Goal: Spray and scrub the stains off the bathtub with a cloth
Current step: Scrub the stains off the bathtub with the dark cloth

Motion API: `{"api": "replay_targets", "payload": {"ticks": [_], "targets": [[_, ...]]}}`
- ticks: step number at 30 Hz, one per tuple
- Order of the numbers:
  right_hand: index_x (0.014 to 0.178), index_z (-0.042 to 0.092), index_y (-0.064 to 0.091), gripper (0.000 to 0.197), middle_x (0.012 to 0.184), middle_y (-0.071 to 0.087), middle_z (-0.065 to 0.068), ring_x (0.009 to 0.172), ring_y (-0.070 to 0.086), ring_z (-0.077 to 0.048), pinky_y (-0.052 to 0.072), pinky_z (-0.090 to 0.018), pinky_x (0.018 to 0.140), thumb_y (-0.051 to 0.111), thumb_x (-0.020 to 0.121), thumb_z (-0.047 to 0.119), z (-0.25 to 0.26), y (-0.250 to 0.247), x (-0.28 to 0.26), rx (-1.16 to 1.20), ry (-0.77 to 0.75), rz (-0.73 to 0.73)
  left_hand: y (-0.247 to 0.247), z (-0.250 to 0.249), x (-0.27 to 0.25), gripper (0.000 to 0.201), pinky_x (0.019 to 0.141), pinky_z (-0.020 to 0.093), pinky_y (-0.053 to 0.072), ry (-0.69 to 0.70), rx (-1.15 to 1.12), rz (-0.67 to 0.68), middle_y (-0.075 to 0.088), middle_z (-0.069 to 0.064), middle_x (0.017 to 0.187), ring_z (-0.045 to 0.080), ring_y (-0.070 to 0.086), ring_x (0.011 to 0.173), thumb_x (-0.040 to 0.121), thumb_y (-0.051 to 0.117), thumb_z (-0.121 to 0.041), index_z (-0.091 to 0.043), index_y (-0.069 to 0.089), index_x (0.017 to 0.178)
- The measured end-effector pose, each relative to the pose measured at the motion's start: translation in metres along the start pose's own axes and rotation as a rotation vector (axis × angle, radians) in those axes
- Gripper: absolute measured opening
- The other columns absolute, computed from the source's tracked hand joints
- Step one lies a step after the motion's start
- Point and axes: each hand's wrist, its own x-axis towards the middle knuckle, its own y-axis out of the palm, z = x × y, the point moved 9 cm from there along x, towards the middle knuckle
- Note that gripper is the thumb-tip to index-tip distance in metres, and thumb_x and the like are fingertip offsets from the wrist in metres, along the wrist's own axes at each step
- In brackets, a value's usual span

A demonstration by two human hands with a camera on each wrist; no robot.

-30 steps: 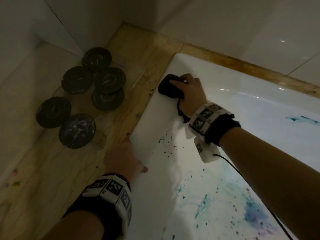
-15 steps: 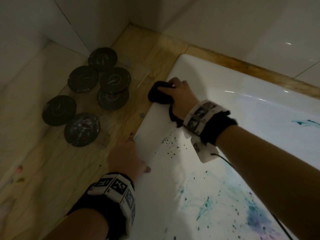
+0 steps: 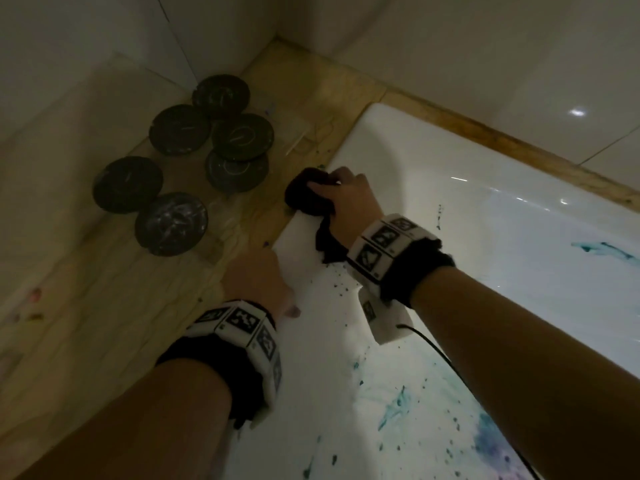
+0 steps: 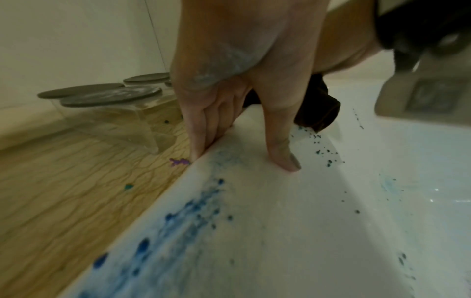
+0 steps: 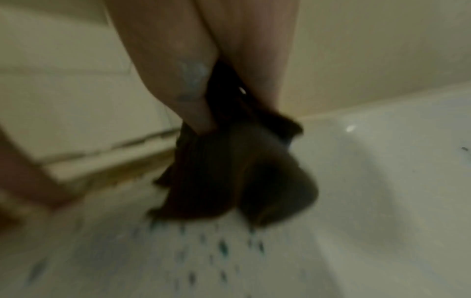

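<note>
Cloth (image 3: 306, 197) slid to bathtub (image 3: 450, 161) rim edge, right hand (image 3: 349, 199) clutching; left hand (image 3: 258, 280) flat.

arms: bare, no sleeves | wrists: black fuzzy cuffs under white bands (image 3: 382, 242) of square black-and-white markers | right wrist: white box (image 3: 386, 318), thin black cable (image 3: 436, 355) trailing back

Bare white bathtub rim (image 3: 349, 341) between both hands; lidded jars (image 3: 171, 223) crowding the wooden ledge (image 3: 86, 306) beside it
</note>
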Motion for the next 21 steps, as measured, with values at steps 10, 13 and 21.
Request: {"api": "replay_targets", "payload": {"ticks": [10,13,21], "targets": [[0.144,0.028,0.030,0.055,0.148,0.027,-0.003,0.127,0.029,-0.026,0.032,-0.032,0.104,0.047,0.094,0.011,0.042,0.049,-0.063,-0.080,-0.112,0.099,0.017,0.062,-0.071,0.056,0.073,0.027,0.049,0.246,-0.074,-0.341,0.068,0.016,0.091,0.022,0.063,0.086,0.063,0.070,-0.033,-0.002,0.058,0.107],[0.138,0.020,0.043,0.050,0.145,0.037,-0.004,0.125,0.037,-0.026,0.031,-0.025,0.099,0.051,0.090,0.007,0.044,0.058,-0.074,0.016,-0.172,0.153,0.032,0.073,-0.079,0.066,0.082,0.023,0.051,0.206,0.156,-0.197,0.062,0.006,0.109,0.013,0.061,0.096,0.071,0.074,-0.038,-0.007,0.049,0.125],[0.131,0.022,0.052,0.049,0.135,0.047,-0.010,0.121,0.043,-0.030,0.029,-0.025,0.101,0.053,0.084,0.008,0.011,0.001,-0.041,0.222,0.069,-0.168,0.040,0.073,-0.081,0.070,0.094,0.030,0.040,0.082,0.331,-0.162,0.039,0.008,0.136,0.023,0.046,0.120,0.088,0.056,-0.035,-0.011,0.021,0.144]]}}
